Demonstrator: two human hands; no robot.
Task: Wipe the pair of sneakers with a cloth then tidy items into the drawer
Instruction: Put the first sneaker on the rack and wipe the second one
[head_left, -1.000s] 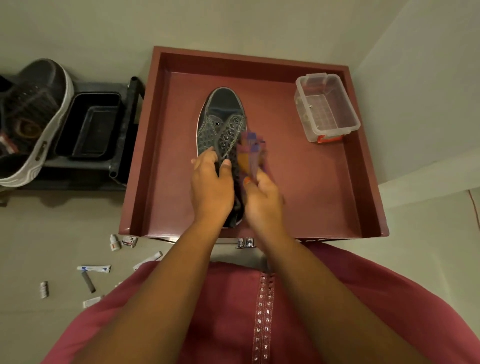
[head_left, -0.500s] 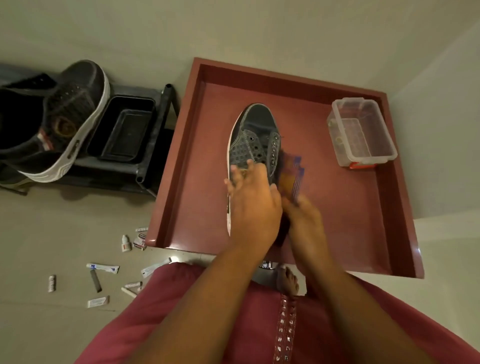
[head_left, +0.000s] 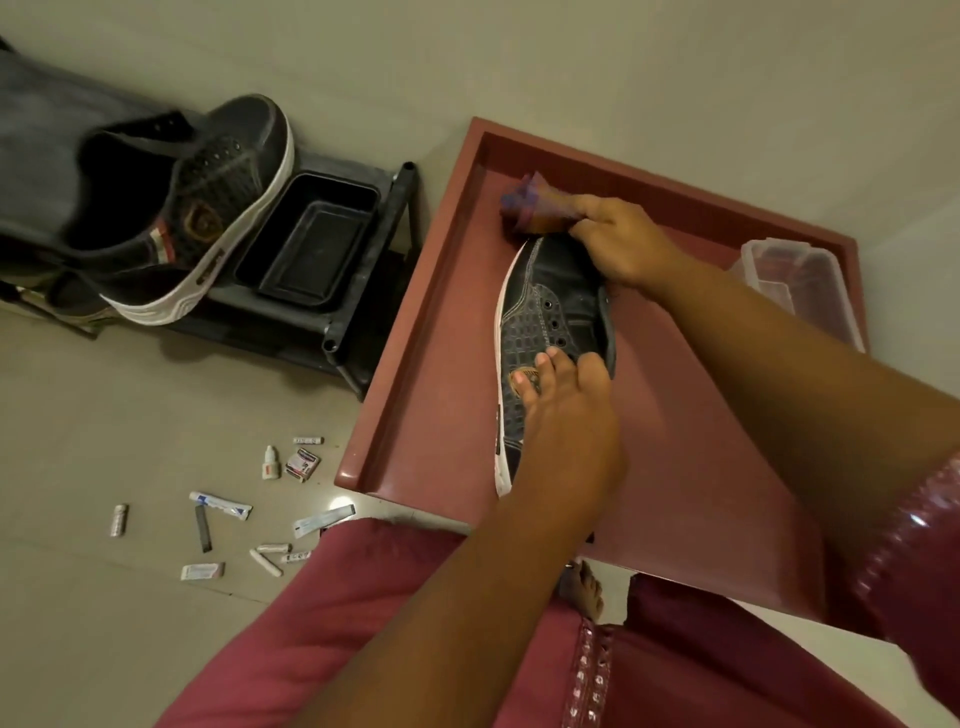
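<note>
On the pale floor I see the open maroon wooden drawer holding a dark laced sneaker and a clear plastic box; my left hand grips the sneaker, my right hand clutches a purple-orange cloth at its toe.

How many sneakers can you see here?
2. One sneaker lies in the red drawer, held by the left hand while the right hand wipes its toe with a cloth. The other sneaker sits on the black rack at left.

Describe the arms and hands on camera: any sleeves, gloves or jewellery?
Both forearms are bare, with no gloves, rings or watch visible on the left hand or right hand. A maroon garment with a shiny sequin trim shows near the right arm.
</note>
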